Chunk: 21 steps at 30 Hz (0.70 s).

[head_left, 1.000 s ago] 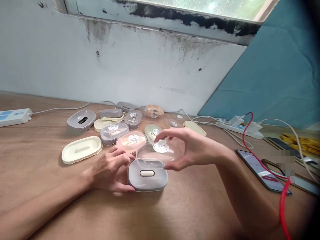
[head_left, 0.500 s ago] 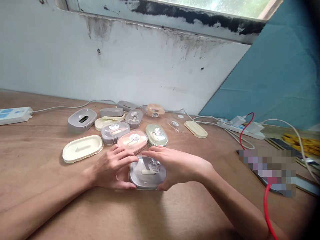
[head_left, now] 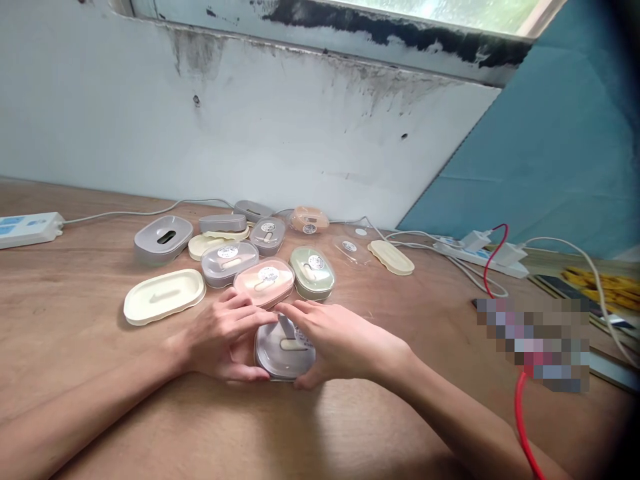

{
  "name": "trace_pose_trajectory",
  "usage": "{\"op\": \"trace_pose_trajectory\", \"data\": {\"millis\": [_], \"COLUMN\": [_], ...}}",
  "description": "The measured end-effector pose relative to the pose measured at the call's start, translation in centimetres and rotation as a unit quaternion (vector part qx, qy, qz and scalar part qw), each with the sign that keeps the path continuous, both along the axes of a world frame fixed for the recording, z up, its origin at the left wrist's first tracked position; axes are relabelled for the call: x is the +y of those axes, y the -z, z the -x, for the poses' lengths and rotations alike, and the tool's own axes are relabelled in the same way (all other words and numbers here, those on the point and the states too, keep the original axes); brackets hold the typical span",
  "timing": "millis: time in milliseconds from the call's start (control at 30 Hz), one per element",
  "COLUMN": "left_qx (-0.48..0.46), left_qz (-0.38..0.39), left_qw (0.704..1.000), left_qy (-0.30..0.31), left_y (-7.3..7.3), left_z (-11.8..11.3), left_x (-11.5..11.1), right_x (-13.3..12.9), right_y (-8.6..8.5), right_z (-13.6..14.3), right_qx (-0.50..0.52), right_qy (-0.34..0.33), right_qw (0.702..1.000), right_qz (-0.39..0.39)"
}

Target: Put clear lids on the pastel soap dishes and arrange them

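So both hands are on one gray box (head_left: 284, 363) at the near middle of the table (head_left: 175, 427). The left hand (head_left: 225, 337) is about half open, fingers round its far left edge and thumb at the near left corner. The right hand (head_left: 345, 340) makes a wide curve on the other side, thumb low at the near edge, fingers over the far edge. Looks like they've got it between them, but I can't tell how hard they're pressing.

The right hand covers the box's right end and part of its round sticker (head_left: 303, 338), so no chance of reading that. Over on the right a pixelated patch blots out whatever lies there, with a red cable (head_left: 521, 413) running off the bottom edge. The left power strip (head_left: 30, 230) is cut off too.

As for containers, the gray one has a clear cover over it and a pale bar in its slot. Just beyond sit a pink box (head_left: 243, 283) and a green box (head_left: 301, 268), both covered, each with a pale bar. Far left, an uncovered gray box (head_left: 145, 243) shows a dark slot.
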<state>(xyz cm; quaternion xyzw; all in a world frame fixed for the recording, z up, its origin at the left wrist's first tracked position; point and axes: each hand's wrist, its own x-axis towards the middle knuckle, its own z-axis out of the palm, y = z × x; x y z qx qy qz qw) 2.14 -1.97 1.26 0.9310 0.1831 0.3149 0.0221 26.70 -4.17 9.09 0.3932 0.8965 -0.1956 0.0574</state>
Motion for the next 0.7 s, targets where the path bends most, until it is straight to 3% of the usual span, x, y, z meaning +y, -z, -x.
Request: {"op": "trace_pose_trajectory", "data": {"millis": [367, 700], "left_qx": [-0.008, -0.005], "left_qz": [-0.028, -0.018], "left_qw": [0.999, 1.0], "left_qy": [0.023, 0.018], "left_y": [0.5, 0.0], "left_z": [0.1, 0.0], "left_x": [0.4, 0.1], "right_x": [-0.5, 0.9], "right_y": [0.4, 1.3], "right_z": [0.6, -0.1], "right_qx": [-0.026, 0.025], "right_qy": [-0.008, -0.032], "right_qw": [0.997, 0.999], "right_qz": [-0.071, -0.029]}}
